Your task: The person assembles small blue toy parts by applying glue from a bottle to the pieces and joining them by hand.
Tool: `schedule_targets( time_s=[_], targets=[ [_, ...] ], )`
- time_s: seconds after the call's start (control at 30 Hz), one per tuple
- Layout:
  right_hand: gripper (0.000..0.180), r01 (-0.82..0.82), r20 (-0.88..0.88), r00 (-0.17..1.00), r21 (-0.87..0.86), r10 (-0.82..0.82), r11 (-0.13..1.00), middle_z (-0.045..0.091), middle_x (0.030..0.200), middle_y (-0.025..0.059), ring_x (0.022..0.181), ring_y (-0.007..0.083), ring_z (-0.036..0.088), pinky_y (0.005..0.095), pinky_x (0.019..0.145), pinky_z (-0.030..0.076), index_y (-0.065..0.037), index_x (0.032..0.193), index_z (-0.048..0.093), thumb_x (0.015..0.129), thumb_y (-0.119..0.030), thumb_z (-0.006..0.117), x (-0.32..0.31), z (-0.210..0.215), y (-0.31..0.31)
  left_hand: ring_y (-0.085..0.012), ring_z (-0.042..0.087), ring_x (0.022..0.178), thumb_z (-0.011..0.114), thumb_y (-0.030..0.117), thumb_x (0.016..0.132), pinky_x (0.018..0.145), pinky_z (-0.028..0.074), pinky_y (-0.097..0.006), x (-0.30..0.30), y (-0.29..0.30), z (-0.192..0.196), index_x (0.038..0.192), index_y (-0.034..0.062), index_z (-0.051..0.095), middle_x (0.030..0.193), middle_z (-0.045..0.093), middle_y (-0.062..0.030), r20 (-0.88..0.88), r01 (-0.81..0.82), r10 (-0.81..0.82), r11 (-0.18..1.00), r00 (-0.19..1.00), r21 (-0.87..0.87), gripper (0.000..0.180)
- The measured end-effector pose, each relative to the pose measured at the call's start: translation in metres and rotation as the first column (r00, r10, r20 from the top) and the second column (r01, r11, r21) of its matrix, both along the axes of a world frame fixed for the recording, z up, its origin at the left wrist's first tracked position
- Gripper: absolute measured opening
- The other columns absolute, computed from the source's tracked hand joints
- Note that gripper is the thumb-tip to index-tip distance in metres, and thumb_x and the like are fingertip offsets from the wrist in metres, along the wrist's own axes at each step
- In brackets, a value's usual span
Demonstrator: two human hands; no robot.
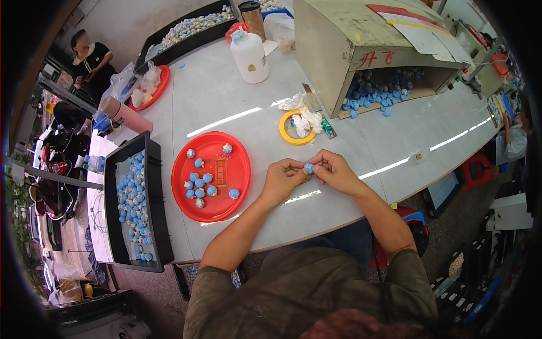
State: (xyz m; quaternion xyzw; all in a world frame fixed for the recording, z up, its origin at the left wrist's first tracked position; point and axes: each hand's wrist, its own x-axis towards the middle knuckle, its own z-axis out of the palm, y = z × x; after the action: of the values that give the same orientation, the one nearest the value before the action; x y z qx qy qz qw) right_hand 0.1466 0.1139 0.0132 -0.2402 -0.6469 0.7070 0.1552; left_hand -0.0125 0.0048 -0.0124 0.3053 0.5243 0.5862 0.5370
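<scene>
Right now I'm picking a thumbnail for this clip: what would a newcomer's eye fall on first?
Probably the round red tray of small blue pieces, left of centre on the pale table. Beside it the left hand and right hand pinch one small blue piece together. Behind, a tan box spills more blue pieces.

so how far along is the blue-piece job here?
Done, it seems: about a dozen blue pieces lie on the red plate, and many more in the black tray. In hand: the left hand and right hand pinch one small blue piece together. Left: a heap still sits in the open box.
</scene>
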Motion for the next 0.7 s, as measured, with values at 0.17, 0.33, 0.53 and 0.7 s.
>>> schedule_targets(
  time_s=[0.17, 0.33, 0.53, 0.7],
  targets=[
    [0.011, 0.030, -0.008, 1.000, -0.006, -0.030, 1.000, 0.063, 0.082, 0.0036, 0.064, 0.0052, 0.054, 0.0205, 0.056, 0.045, 0.001, 0.102, 0.057, 0.092, -0.002, 0.054, -0.002, -0.008, -0.003, -0.0172, 0.068, 0.087, 0.064, 0.000, 0.088, 0.079, 0.058, -0.026, 0.004, 0.001, 0.000, 0.102, -0.0082, 0.061, 0.098, 0.067, -0.0138, -0.021, -0.032, 0.032, 0.999, 0.999, 0.008, 0.017],
    [0.010, 0.053, -0.010, 0.999, 0.048, -0.052, 0.997, 0.061, 0.079, 0.0032, 0.063, 0.0052, 0.054, 0.0210, 0.055, 0.045, 0.001, 0.100, 0.058, 0.091, -0.001, 0.054, -0.003, -0.014, -0.004, -0.0172, 0.068, 0.087, 0.064, 0.000, 0.088, 0.079, 0.058, -0.027, 0.006, 0.001, -0.002, 0.103, -0.0088, 0.060, 0.097, 0.067, -0.0141, -0.069, -0.058, 0.058, 0.998, 0.996, 0.005, 0.017],
    [0.010, 0.058, -0.015, 0.998, 0.056, -0.057, 0.997, 0.061, 0.077, 0.0031, 0.062, 0.0055, 0.053, 0.0216, 0.056, 0.045, 0.001, 0.101, 0.057, 0.092, -0.001, 0.054, -0.004, -0.014, -0.006, -0.0168, 0.068, 0.088, 0.064, 0.000, 0.088, 0.080, 0.057, -0.026, 0.006, 0.000, -0.001, 0.103, -0.0086, 0.060, 0.097, 0.067, -0.0148, -0.111, -0.051, 0.052, 0.999, 0.992, 0.006, 0.018],
    [0.012, 0.050, -0.027, 0.998, 0.010, -0.050, 0.999, 0.060, 0.078, 0.0030, 0.063, 0.0060, 0.053, 0.0217, 0.057, 0.045, 0.001, 0.104, 0.056, 0.093, -0.002, 0.053, -0.001, -0.011, -0.003, -0.0172, 0.068, 0.088, 0.064, 0.000, 0.089, 0.081, 0.057, -0.027, 0.005, 0.002, -0.003, 0.106, -0.0089, 0.059, 0.098, 0.067, -0.0153, -0.084, -0.043, 0.043, 0.999, 0.996, 0.009, 0.020]
  ],
)
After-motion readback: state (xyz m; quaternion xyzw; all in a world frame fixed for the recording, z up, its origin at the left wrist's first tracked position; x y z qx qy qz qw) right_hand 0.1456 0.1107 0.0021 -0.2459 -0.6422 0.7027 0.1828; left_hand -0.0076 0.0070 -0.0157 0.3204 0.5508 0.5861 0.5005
